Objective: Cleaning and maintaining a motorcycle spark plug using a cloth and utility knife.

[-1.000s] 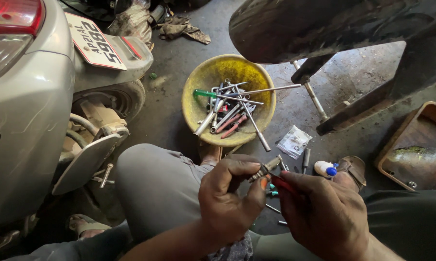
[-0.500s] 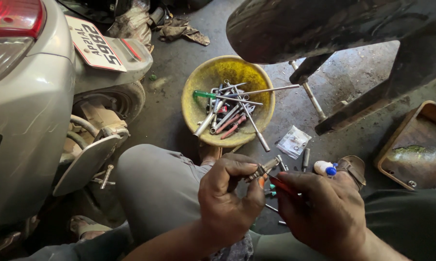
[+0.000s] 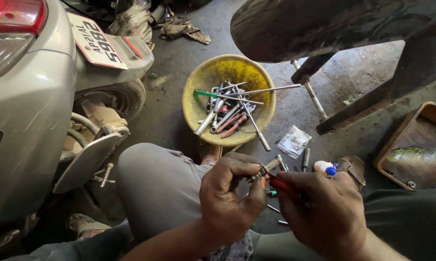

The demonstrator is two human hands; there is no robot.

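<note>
Left hand (image 3: 230, 193): we pinch a small metal part (image 3: 262, 170).
Right hand (image 3: 324, 215): closed on a red-handled tool (image 3: 281, 183).
Risk: a slipping tool could drop the part among the bits on the floor (image 3: 324, 121).

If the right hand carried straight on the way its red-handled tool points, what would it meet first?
Most likely the small metal part pinched in the left hand: the red-handled tool in the right hand aims up-left at it. Whether they already touch is unclear.

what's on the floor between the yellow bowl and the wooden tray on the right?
Head view: between the yellow bowl and the wooden tray lie a small clear plastic bag and a metal stand leg on bare concrete.
</note>
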